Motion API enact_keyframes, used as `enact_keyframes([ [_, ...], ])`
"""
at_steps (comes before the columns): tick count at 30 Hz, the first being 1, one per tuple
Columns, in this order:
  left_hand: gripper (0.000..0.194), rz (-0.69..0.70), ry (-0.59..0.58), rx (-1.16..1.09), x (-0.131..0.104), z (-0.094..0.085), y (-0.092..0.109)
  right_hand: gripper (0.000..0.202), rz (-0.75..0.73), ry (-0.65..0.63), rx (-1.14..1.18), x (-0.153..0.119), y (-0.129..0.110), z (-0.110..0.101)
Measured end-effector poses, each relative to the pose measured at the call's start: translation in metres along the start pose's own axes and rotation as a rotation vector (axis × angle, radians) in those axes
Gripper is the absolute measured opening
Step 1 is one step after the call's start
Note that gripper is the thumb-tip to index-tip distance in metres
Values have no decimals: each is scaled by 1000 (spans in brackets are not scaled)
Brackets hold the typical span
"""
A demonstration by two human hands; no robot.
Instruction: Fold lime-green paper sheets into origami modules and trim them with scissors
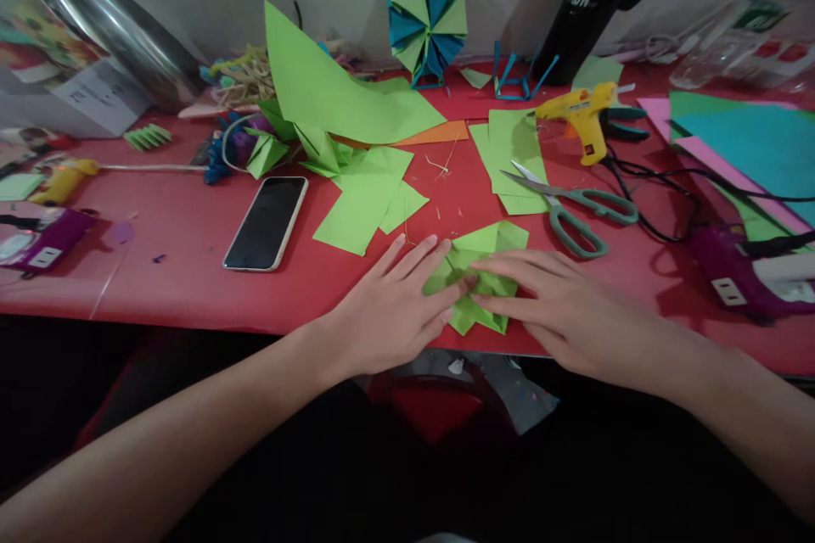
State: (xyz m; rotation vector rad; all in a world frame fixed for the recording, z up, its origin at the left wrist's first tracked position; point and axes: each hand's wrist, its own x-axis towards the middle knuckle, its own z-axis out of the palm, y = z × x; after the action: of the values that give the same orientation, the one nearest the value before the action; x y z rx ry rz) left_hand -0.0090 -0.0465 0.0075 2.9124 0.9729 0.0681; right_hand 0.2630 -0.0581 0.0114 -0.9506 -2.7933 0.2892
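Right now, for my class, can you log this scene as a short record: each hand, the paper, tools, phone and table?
Left hand: on the folded paper
Right hand: on the same paper
Paper colour: green
Scissors: blades slightly apart, over green sheets
Glue gun: yellow, beyond the scissors
Phone: dark screen, left of the folded paper
Table: red

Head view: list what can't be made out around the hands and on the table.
All in the head view:
- Parts of the folded green paper: covered by the left hand and right hand.
- Far end of the right-hand purple power strip: cut off by the right edge.
- Top of the black bottle: cut off by the top edge.
- Label wording on the clear bottle: too blurred.
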Motion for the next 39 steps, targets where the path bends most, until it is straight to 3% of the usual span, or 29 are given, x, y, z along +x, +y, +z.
enact_keyframes([
  [13, 53, 131, -51, -24, 2, 6, -1, 52, 66, 12, 90, -18, 6, 13],
  [21, 58, 143, -122, -59, 5, 2, -3, 38, 92, 115, 161, -29, 2, 14],
  [32, 62, 153, -119, -92, 5, 2, -3, 56, 9, -7, 71, -46, -6, 12],
  [39, 68, 164, -140, -122, 4, 3, -1, 64, -6, -63, 142, -49, -1, 11],
])
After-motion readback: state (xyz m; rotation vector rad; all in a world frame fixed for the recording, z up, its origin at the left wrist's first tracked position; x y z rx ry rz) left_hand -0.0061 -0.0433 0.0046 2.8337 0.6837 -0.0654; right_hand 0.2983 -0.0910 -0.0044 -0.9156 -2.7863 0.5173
